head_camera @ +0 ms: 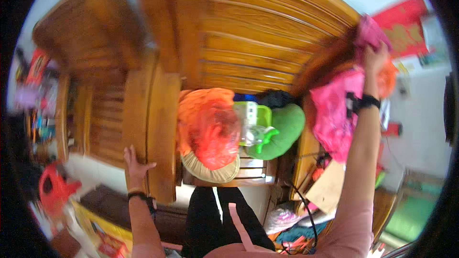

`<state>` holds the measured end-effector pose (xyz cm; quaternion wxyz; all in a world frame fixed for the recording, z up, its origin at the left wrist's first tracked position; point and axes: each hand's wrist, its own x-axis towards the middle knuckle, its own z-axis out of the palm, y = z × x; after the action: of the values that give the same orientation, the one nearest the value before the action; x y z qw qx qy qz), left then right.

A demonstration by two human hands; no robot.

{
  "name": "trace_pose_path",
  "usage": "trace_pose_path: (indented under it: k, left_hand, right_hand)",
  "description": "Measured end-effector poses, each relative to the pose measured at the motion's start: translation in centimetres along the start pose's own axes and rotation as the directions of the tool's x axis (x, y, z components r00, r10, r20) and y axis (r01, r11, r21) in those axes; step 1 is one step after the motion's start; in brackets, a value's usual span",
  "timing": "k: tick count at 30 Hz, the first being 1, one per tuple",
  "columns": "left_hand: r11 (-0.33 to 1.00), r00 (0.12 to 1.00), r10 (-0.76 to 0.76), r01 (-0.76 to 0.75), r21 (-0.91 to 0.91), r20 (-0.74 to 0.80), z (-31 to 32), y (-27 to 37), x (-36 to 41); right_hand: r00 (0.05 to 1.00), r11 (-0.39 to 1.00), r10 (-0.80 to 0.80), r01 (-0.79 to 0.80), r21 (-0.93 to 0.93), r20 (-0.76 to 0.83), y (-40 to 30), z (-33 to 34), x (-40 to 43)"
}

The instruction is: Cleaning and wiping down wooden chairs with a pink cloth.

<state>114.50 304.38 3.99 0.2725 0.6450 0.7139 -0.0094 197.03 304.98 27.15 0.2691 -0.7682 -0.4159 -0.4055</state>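
My right hand (376, 59) is stretched far out to the right, gripping a crumpled pink cloth (371, 34) against the top corner of a varnished wooden bench (251, 36). Beneath that arm hangs a bright pink plastic bag (335, 111). On the left, my left hand (135, 166) lies with fingers spread on the bench's broad wooden armrest (138, 125), holding nothing. The seat between my arms bears a red plastic bag (215, 132) over orange fabric, a pleated beige hat-like item (211, 172) and a green cushion (287, 132).
A lime green container (264, 114) and a clear spray bottle with a green trigger (267, 139) sit beside the cushion. A cardboard piece (326, 186), a black cable (304, 200) and bagged items lie at lower right. A red plastic stool (53, 188) stands at left.
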Motion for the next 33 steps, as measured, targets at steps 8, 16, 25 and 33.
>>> trace_pose_path:
  k: [8,16,25,33]
  left_hand:
    - [0.995,0.997,-0.065,0.063,-0.075,-0.031,0.5,-2.9,-0.6]
    - [0.972,0.97,-0.225,0.23,-0.049,0.095,-0.4,1.0,-0.6]
    - [0.97,0.967,-0.232,0.239,-0.052,0.105,-1.6,1.0,-0.9]
    - [0.97,0.963,-0.237,0.242,-0.026,0.13,-2.1,1.2,-1.0]
  right_hand:
    - [0.994,0.943,-0.092,0.103,0.316,-0.05,-18.7,-0.2,5.0]
    - [0.885,0.873,-0.45,0.407,0.268,0.121,-35.3,1.6,2.0]
    - [0.919,0.912,-0.361,0.311,0.27,0.161,-34.8,2.9,2.8]
    - [0.931,0.88,-0.282,0.155,0.448,0.231,-37.3,1.6,4.0]
